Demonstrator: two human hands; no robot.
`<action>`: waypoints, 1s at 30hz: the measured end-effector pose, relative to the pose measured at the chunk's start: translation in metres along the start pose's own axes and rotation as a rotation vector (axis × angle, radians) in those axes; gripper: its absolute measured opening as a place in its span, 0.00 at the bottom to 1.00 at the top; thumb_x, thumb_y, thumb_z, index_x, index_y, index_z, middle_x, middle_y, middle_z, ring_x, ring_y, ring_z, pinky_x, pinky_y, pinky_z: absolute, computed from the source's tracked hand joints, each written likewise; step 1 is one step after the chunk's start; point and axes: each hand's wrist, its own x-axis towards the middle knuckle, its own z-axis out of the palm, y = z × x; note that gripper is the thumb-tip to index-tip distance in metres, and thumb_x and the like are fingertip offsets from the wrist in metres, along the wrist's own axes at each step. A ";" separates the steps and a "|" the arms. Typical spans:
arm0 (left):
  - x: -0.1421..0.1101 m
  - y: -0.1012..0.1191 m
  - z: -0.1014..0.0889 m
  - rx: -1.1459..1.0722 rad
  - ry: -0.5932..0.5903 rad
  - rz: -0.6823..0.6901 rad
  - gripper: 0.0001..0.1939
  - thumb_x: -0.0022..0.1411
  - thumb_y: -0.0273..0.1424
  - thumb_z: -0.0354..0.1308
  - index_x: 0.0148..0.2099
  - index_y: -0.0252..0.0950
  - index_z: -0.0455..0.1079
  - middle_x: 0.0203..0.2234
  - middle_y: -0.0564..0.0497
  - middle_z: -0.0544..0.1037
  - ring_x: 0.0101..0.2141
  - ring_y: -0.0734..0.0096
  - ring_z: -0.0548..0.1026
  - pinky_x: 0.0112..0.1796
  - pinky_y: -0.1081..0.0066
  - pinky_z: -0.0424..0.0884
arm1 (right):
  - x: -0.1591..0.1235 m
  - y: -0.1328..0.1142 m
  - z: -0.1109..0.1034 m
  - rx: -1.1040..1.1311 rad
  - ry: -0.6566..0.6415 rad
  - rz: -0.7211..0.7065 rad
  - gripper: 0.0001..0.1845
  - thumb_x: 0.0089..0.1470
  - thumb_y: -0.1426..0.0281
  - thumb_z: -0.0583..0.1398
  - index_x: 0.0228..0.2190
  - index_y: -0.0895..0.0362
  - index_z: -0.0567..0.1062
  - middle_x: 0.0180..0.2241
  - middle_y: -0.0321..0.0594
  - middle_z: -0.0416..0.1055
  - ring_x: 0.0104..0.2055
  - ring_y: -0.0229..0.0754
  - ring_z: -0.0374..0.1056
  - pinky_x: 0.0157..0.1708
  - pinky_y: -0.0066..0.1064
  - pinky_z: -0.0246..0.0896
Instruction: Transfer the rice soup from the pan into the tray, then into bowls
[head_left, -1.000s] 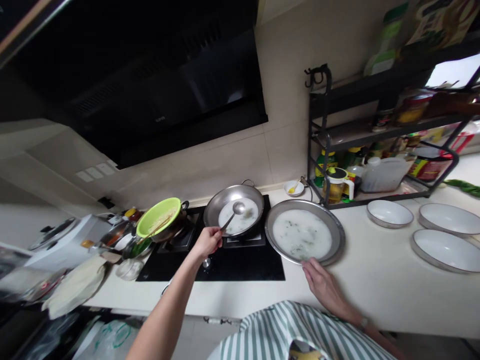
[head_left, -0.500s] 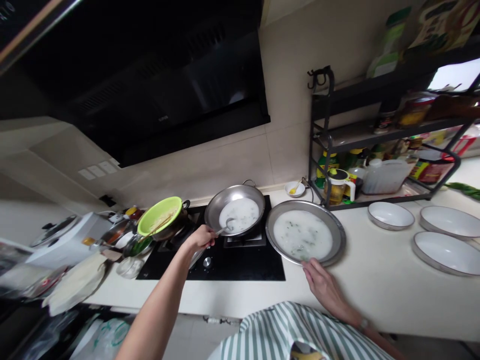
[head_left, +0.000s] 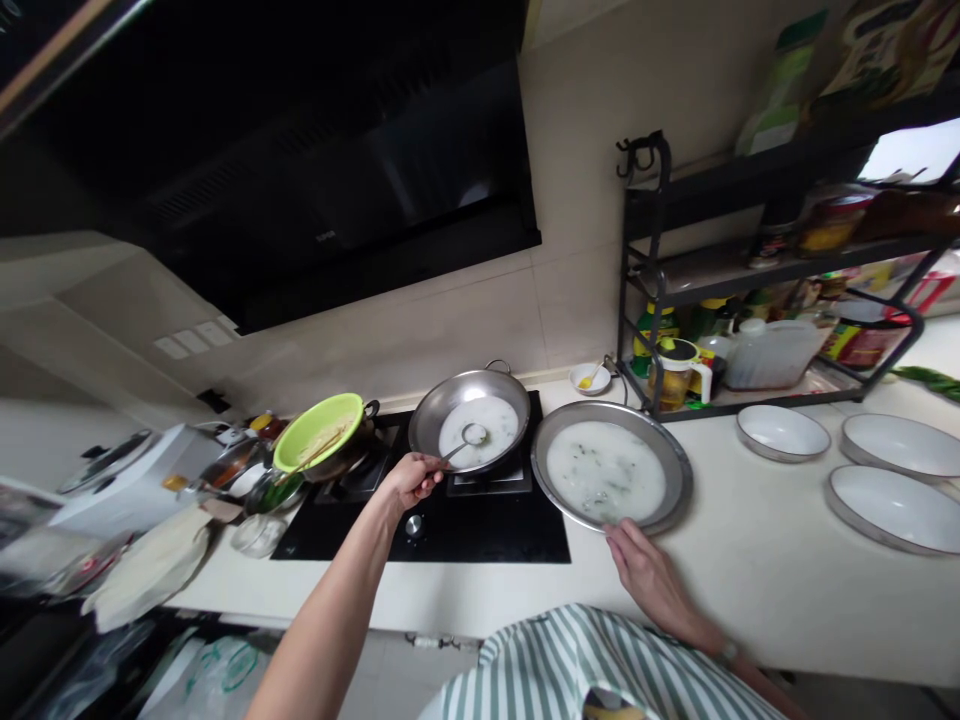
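Fingers of the left hand (head_left: 412,483) are curled closed round the handle of a ladle (head_left: 474,434), whose bowl now faces up at the liquid (head_left: 501,420), white with green flecks, in the wok (head_left: 469,385) on the stove (head_left: 487,530). Half a second ago that bowl was tipped into the liquid nearer the wok's front left edge; it has since turned level and moved right, and the hand has shifted slightly right with it. One second ago the ladle sat a little farther back over the wok. The right hand (head_left: 649,572) has stayed put, its fingers bent close together at the near rim of the metal basin (head_left: 677,478); I cannot tell whether they grip it. The basin, also holding white, flecked liquid, stands unmoved just right of the wok.
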 end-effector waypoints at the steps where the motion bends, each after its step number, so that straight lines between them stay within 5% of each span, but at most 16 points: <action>1: 0.000 0.001 0.000 -0.014 -0.003 -0.008 0.04 0.56 0.23 0.64 0.30 0.26 0.73 0.14 0.56 0.66 0.12 0.88 0.53 0.14 0.83 0.42 | 0.000 0.000 0.000 -0.002 -0.001 0.000 0.20 0.69 0.69 0.48 0.42 0.54 0.80 0.33 0.44 0.74 0.31 0.41 0.72 0.31 0.29 0.69; 20: -0.010 0.006 0.012 -0.115 -0.047 -0.055 0.05 0.60 0.19 0.58 0.32 0.24 0.75 0.15 0.55 0.66 0.11 0.89 0.52 0.12 0.85 0.42 | -0.001 0.000 0.001 -0.011 -0.013 0.005 0.19 0.68 0.70 0.48 0.42 0.54 0.79 0.34 0.44 0.74 0.31 0.40 0.73 0.31 0.29 0.69; 30: -0.035 0.022 0.034 -0.083 -0.210 0.024 0.04 0.56 0.23 0.62 0.35 0.26 0.75 0.14 0.55 0.68 0.11 0.88 0.53 0.13 0.82 0.42 | -0.001 0.000 0.002 -0.071 0.010 -0.030 0.18 0.68 0.71 0.49 0.42 0.56 0.79 0.34 0.45 0.75 0.31 0.42 0.74 0.30 0.30 0.69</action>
